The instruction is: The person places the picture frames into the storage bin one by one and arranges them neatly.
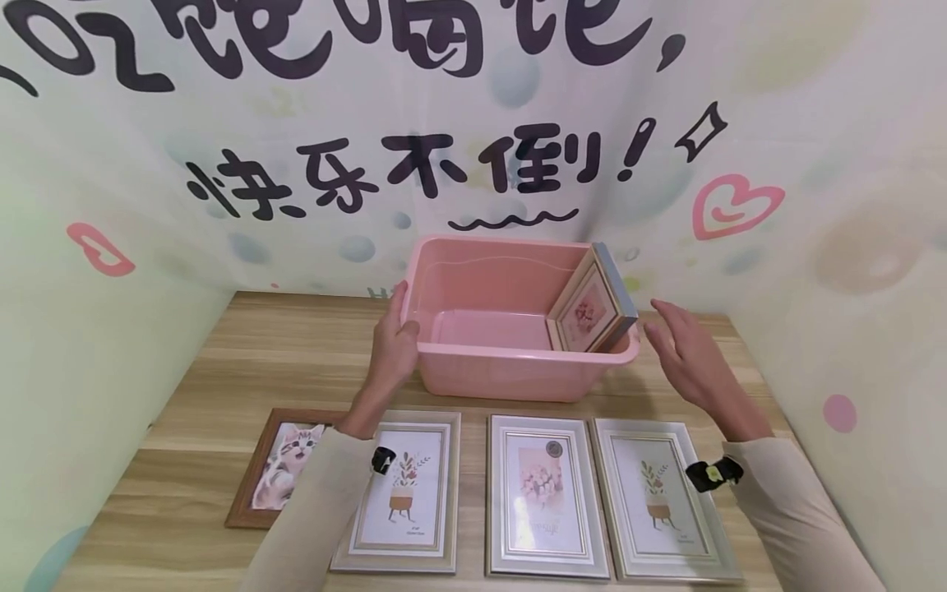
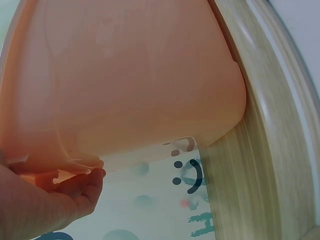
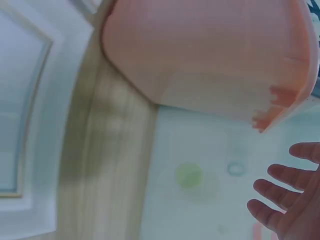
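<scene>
A pink plastic basin (image 1: pixel 510 374) stands on the table against the back wall. My left hand (image 1: pixel 394 341) holds its left rim; in the left wrist view the fingers (image 2: pixel 92 187) curl under the rim's edge. My right hand (image 1: pixel 684 353) is just off the basin's right end, fingers spread, with nothing in it. In the right wrist view those fingers (image 3: pixel 287 192) are apart from the rim. Inside the basin, picture frames (image 1: pixel 587 316) lean together at the right end, the front one showing pink flowers.
Along the table's front lie a brown frame (image 1: pixel 255 477) with a kitten picture, a pale frame (image 1: pixel 403 493) partly under my left sleeve, a silver frame (image 1: pixel 543 493) with pink flowers, and another pale frame (image 1: pixel 658 501) with a plant. Printed cloth walls (image 1: pixel 296 247) enclose the table.
</scene>
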Available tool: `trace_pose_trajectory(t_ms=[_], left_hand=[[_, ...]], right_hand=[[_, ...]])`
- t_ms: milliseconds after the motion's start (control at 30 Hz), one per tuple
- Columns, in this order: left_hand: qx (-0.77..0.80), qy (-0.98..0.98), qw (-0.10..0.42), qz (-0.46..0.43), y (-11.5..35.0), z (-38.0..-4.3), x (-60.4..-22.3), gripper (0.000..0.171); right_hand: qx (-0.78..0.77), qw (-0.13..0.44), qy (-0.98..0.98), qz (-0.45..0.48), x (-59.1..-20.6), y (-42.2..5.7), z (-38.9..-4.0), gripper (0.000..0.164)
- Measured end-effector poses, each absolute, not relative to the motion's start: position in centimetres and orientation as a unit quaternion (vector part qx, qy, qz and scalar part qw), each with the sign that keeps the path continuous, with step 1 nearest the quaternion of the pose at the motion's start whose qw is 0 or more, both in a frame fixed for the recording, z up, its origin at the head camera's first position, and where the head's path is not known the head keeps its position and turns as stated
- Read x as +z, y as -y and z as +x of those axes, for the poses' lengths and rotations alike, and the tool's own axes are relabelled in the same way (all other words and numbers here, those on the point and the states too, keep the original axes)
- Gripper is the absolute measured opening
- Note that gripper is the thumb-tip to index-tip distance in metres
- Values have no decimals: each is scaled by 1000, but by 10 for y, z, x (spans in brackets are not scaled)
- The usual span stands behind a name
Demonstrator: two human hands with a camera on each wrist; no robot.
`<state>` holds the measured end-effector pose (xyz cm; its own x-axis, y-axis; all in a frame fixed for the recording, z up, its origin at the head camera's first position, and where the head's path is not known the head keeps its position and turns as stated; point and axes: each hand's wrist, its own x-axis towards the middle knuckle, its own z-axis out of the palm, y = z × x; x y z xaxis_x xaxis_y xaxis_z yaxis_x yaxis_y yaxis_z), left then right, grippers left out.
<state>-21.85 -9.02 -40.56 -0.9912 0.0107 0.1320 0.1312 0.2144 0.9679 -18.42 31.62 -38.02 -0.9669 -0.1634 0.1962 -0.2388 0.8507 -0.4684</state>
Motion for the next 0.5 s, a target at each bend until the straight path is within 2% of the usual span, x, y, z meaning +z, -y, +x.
trace_pose_trajectory(t_ms=[500], left_hand=[[-627,776,51,-45,89,-217,-404,65]], right_hand=[[217,-10,970,107,-423,-342,-157,63]])
